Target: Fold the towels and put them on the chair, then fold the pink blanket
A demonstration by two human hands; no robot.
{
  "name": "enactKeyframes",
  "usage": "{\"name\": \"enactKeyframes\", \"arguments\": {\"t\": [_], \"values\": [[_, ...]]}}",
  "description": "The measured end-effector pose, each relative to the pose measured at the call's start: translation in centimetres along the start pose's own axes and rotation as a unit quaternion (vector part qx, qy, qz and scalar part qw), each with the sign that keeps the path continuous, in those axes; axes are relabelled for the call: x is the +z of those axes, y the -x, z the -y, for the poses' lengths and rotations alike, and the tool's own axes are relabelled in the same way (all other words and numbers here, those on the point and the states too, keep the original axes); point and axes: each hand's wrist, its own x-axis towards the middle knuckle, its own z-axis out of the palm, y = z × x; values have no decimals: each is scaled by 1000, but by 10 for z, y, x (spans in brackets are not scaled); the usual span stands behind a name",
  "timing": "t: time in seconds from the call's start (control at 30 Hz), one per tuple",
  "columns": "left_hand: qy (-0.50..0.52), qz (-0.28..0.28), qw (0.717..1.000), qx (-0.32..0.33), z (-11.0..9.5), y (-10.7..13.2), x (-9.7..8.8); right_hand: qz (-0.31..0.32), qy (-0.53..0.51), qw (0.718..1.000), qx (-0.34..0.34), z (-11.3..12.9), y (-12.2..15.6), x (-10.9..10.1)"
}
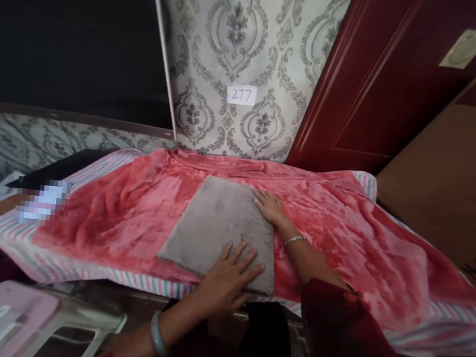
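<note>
A flat grey plush cushion or folded cloth [216,222] lies on a fluffy pink blanket [129,223]; which of the two it is, I cannot tell. My left hand [233,275] rests on its near edge, fingers spread and palm down. At its far right edge, my right hand [269,207] lies with fingers stretched out over the border. Neither hand grips anything. A pale bangle circles the left wrist and a thin silver one the right.
Beneath the blanket a striped sheet [93,276] covers the table. A pink stool [12,307] stands at the lower left. A large cardboard box [451,157] leans at the right, beside a dark red door [373,85]. A television [74,34] hangs at the left.
</note>
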Motion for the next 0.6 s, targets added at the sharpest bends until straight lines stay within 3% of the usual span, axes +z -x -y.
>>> {"name": "enactKeyframes", "arguments": {"t": [0.13,0.27,0.43,0.5,0.6], "values": [[30,-25,999,0,11,16,-19,4,29,1000,-3,29,4,-15],[-43,-80,992,-93,34,38,-30,35,24,987,-153,93,14,-10],[-121,-134,968,-175,56,61,-11,117,39,935,-331,167,23,19],[-137,-162,958,-194,58,66,1,121,53,923,-362,177,16,28],[-139,-196,949,-204,57,70,12,100,80,925,-359,177,-5,34]]}}
